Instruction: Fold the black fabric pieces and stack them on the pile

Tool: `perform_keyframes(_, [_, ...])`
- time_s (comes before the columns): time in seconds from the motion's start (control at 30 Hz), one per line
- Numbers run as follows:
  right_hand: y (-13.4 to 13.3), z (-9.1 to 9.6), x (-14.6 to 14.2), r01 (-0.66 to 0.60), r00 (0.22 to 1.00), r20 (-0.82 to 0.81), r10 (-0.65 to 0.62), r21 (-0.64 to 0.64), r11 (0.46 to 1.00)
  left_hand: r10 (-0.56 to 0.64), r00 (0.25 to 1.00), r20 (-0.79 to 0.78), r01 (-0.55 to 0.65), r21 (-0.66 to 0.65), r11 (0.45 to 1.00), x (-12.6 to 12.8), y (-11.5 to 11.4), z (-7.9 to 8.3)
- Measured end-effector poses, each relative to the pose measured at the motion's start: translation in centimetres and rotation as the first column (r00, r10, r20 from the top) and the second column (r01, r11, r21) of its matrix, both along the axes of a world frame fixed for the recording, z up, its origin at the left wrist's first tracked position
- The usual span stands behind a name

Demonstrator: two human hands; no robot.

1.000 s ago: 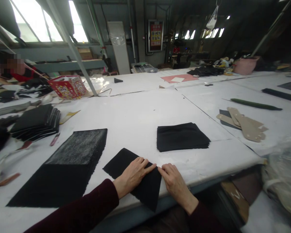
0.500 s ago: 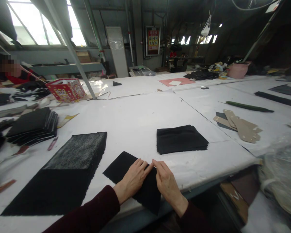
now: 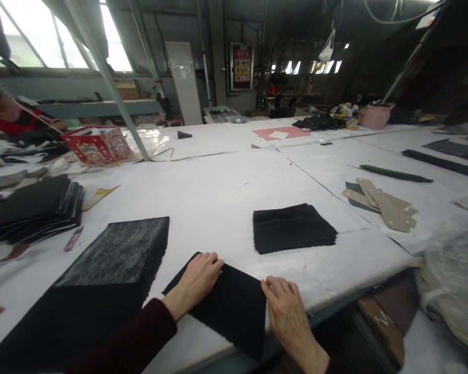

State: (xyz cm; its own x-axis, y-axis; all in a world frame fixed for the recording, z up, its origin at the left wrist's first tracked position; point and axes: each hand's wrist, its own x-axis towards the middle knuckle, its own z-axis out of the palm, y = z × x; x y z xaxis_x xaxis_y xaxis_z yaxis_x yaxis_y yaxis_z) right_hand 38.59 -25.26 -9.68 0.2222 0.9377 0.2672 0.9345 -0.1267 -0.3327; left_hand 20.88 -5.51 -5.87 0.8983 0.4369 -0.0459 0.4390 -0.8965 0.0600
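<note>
The black fabric piece (image 3: 234, 298) lies on the counter (image 3: 203, 192), its long axis slanting from the far left, under the left hand (image 3: 199, 274), to the near right, where its lowest corner reaches out past the counter's edge, just left of the right hand (image 3: 290, 306). The left hand rests palm down across its left end, fingers half curled at the far long edge; the right hand has its fingers drawn together, fingertips at the far right corner. Whether either hand pinches the cloth, I cannot tell. Beyond the right hand lies a black fabric stack (image 3: 294, 228), long side running roughly crosswise; left of the left hand, a larger black stack (image 3: 97, 283) slants away to the far right.
</note>
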Motion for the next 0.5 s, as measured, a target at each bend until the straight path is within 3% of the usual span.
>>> perform_keyframes(0.1, [0.9, 0.7, 0.3, 0.027, 0.987, -0.159, -0.028, -0.01, 1.0, 0.02, 1.0, 0.009, -0.02, -0.03, 0.999, 0.5, 0.2, 0.4])
perform_keyframes(0.27, [2.2, 0.8, 1.1, -0.023, 0.918, -0.396, 0.005, -0.04, 0.999, -0.02, 0.994, 0.104, 0.036, -0.155, 0.987, 0.8, -1.8, -0.2])
perform_keyframes(0.4, [0.7, -0.2, 2.9, -0.053, 0.836, -0.549, -0.02, -0.116, 0.992, 0.04, 0.992, 0.118, 0.004, -0.348, 0.937, 0.7, -2.2, -0.6])
perform_keyframes(0.5, [-0.9, -0.5, 5.2, -0.01, 0.749, -0.648, -0.134, -0.213, 0.977, 0.087, 0.989, 0.121, -0.018, -0.483, 0.876, 1.4, -1.6, -0.4])
